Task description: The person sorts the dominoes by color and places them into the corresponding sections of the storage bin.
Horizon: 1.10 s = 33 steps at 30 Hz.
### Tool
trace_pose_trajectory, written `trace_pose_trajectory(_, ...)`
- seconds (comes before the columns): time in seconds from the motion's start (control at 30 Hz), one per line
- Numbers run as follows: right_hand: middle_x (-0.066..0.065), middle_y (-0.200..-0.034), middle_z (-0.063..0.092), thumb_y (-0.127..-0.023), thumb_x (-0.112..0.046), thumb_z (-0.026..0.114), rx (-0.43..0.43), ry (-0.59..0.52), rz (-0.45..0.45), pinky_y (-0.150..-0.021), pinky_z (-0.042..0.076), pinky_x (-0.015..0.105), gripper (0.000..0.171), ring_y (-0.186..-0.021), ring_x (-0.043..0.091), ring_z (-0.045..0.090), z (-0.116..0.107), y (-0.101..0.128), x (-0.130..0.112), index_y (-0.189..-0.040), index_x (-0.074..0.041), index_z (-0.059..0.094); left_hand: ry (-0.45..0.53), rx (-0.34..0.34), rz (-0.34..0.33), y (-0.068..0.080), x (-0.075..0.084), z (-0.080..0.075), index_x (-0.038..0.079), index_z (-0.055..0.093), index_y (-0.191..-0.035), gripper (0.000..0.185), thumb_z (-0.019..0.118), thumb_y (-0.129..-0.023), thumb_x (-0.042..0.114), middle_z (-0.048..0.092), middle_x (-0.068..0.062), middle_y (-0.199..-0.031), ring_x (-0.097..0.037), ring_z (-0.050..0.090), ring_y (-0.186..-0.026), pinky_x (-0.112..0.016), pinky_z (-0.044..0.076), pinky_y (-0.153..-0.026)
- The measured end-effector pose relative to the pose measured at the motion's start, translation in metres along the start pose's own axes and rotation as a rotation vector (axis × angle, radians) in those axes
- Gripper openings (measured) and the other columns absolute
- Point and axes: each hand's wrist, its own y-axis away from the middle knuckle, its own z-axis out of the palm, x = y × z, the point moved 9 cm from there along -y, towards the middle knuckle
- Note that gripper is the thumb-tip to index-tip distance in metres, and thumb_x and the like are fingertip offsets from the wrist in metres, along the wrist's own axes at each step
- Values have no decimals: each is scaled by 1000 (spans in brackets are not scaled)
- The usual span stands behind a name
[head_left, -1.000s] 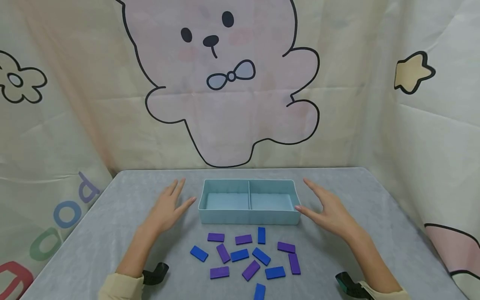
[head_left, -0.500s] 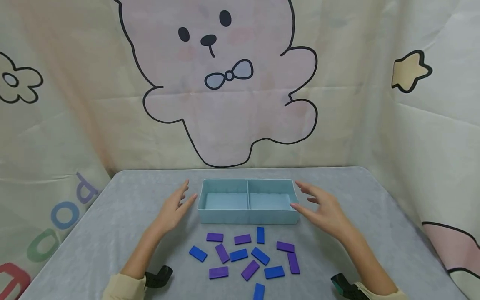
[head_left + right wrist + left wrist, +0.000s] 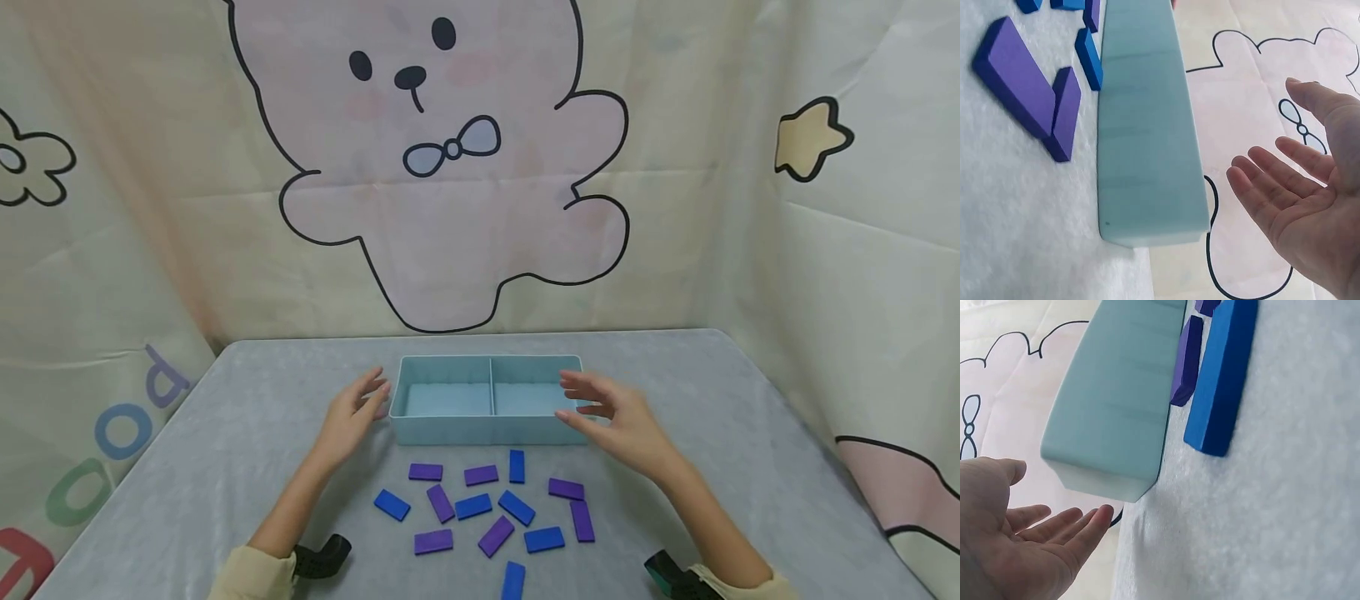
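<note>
A light blue tray [image 3: 480,429] with two empty compartments stands on the grey table. My left hand [image 3: 352,414] is open beside its left end, fingertips close to the wall; the left wrist view shows this hand [image 3: 1029,550] a little apart from the tray [image 3: 1116,406]. My right hand [image 3: 611,421] is open at the right end, its fingers reaching over that corner. In the right wrist view the right hand [image 3: 1297,194] is spread, with a gap to the tray [image 3: 1144,137]. Several blue tiles [image 3: 517,466] and purple tiles [image 3: 481,475] lie scattered in front of the tray.
The grey felt table [image 3: 225,433] is walled by a cream cloth with a drawn bear [image 3: 450,167] at the back and sides. Black wrist mounts [image 3: 322,557] show at the near edge. A blue tile [image 3: 1222,375] and a purple tile [image 3: 1016,84] lie close to the tray.
Both hands have moved inward toward the tray's two ends. The right hand's fingers now overlap the right corner. The tray and tiles have not shifted on the table.
</note>
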Motion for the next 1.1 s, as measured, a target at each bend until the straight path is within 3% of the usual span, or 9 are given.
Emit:
trace_pose_trajectory(0.17, 18, -131, 71, -98, -11, 77, -23, -63, 19, -93, 62, 34, 47, -119, 36, 70, 11, 0, 0, -141, -1, 63, 84, -19, -34, 1, 0, 4, -6, 41, -158, 56, 56, -111, 21, 50, -33, -153, -47, 61, -131, -43, 62, -93)
trace_pose_trajectory(0.43, 22, -128, 72, -98, -10, 75, -64, -129, 27, -91, 62, 30, 40, -111, 33, 74, 27, 1, 0, -135, 1, 66, 132, -31, -45, 2, -1, 9, -8, 44, -155, 53, 59, -109, 13, 53, -35, -150, -50, 60, -131, -46, 62, -93)
trace_pose_trajectory(0.73, 23, -131, 70, -100, -14, 74, -155, -182, 99, -91, 62, 32, 41, -113, 34, 73, 51, 4, 10, -135, 5, 65, 138, -18, -94, 5, -2, 12, -8, 50, -151, 50, 63, -107, 12, 55, -34, -147, -50, 60, -131, -44, 64, -89)
trace_pose_trajectory(1.1, 25, -129, 70, -100, -19, 74, -251, -215, 169, -93, 62, 35, 42, -117, 38, 70, 74, 9, 19, -133, 8, 67, 95, 5, -78, 8, 3, 11, -12, 61, -139, 40, 63, -106, 10, 59, -33, -144, -48, 65, -124, -38, 65, -82)
